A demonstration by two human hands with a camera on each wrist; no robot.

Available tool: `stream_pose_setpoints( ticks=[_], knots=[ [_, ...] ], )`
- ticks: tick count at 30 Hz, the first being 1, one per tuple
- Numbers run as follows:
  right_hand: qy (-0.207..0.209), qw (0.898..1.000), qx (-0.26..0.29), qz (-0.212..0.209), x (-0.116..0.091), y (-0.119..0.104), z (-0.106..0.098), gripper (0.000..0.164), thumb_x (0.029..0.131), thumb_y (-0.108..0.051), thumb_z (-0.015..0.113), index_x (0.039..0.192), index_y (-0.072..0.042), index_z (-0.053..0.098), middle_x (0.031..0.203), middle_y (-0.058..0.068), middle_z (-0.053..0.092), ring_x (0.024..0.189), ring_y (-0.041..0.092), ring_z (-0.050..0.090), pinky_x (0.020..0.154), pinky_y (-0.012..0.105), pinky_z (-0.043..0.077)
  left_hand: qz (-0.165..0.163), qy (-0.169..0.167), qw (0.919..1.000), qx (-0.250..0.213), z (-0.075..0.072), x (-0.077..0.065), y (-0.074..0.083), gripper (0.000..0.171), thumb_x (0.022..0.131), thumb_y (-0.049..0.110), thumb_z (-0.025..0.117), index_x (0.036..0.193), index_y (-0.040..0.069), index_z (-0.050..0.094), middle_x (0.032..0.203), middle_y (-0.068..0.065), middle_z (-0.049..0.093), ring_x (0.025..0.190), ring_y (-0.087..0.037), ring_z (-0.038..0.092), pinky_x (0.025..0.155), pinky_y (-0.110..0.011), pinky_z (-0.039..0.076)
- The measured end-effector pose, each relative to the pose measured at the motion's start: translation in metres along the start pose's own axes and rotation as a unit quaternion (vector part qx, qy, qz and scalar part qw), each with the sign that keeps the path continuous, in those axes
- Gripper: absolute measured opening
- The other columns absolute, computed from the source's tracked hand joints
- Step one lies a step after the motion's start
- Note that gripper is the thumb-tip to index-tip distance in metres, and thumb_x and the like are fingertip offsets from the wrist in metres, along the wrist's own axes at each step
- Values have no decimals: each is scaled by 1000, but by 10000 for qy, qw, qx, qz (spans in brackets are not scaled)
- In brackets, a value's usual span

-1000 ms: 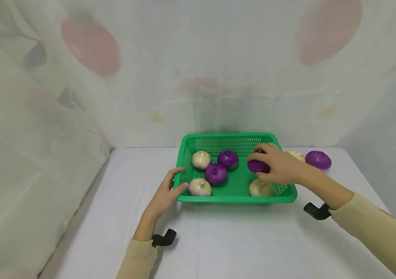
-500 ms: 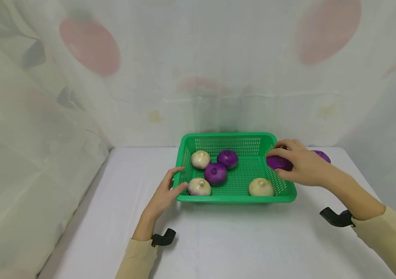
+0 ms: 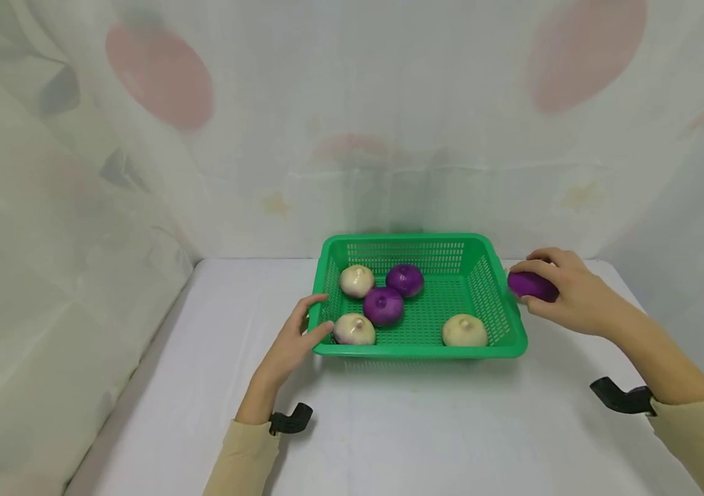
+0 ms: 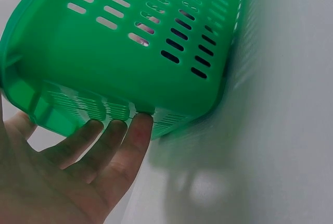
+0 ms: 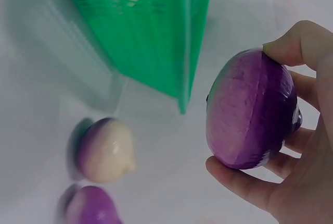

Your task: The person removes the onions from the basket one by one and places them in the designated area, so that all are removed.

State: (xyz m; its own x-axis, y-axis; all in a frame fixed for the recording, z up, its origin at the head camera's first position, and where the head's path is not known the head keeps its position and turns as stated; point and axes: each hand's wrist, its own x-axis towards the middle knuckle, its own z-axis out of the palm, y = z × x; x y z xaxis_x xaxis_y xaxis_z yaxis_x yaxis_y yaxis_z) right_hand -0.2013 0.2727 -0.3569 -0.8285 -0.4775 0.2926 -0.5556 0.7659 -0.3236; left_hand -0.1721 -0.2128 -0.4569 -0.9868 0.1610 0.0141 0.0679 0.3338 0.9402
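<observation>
My left hand (image 3: 290, 341) holds the left end of the green basket (image 3: 420, 351), thumb at the rim and several fingers (image 4: 132, 146) against the outer wall. My right hand (image 3: 575, 293) grips a purple onion (image 3: 532, 286) just outside the basket's right end, raised above the table; the right wrist view shows thumb and fingers around this onion (image 5: 250, 112). Inside the basket sit two purple onions (image 3: 383, 306) at the left-middle, two whitish onions (image 3: 357, 281) at the left, and a pale onion (image 3: 464, 331) at front right.
On the table beyond the basket's right end lie a pale onion (image 5: 106, 151) and another purple onion (image 5: 93, 207), hidden behind my right hand in the head view. A white cloth (image 3: 414, 427) covers the table. Patterned curtains (image 3: 234, 193) hang behind and at the sides.
My right hand, with the purple onion, has travelled right from over the basket's interior, across its right rim, to outside it. My left hand has stayed on the basket.
</observation>
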Motion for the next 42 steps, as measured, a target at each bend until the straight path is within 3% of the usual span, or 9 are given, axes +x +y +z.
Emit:
stream_pose_setpoints(
  ticks=[8, 15, 22, 31, 42],
  knots=[
    [164, 9998, 69, 122, -15, 22, 9, 40, 84, -12, 72, 123, -11, 65, 127, 20, 49, 109, 41, 46, 71, 57, 51, -37, -2, 10000, -26, 0, -1, 0, 52, 101, 33, 65, 148, 37, 42, 165, -4, 23, 151, -45, 16, 115, -70, 18],
    [61, 9994, 29, 345, -21, 36, 24, 42, 85, -15, 74, 125, -10, 64, 129, 23, 49, 111, 47, 45, 68, 62, 53, -2, 0, 10000, -36, -1, 0, 0, 52, 101, 34, 65, 148, 37, 42, 165, -3, 24, 152, -43, 15, 116, -68, 17],
    [-99, 9986, -81, 520, -25, 48, 43, 43, 87, -19, 73, 127, -9, 63, 130, 25, 48, 114, 50, 45, 74, 72, 50, 10, -9, 10000, -51, -1, 0, -1, 53, 101, 36, 66, 148, 35, 43, 165, -3, 24, 153, -41, 13, 118, -65, 14],
    [-447, 9966, -103, 684, -33, 54, 60, 50, 90, -24, 74, 134, -7, 60, 134, 28, 47, 119, 52, 44, 80, 77, 46, -69, -40, 10000, -10, 0, 0, 0, 52, 101, 35, 65, 147, 38, 42, 165, -3, 23, 152, -45, 14, 116, -69, 16],
    [-683, 9954, -78, 667, -36, 56, 71, 45, 92, -25, 74, 133, -9, 61, 136, 26, 47, 122, 51, 42, 79, 78, 46, -13, -49, 10000, -25, 0, -1, -1, 54, 100, 39, 66, 148, 35, 42, 165, -3, 24, 153, -42, 12, 118, -65, 15]
  ],
)
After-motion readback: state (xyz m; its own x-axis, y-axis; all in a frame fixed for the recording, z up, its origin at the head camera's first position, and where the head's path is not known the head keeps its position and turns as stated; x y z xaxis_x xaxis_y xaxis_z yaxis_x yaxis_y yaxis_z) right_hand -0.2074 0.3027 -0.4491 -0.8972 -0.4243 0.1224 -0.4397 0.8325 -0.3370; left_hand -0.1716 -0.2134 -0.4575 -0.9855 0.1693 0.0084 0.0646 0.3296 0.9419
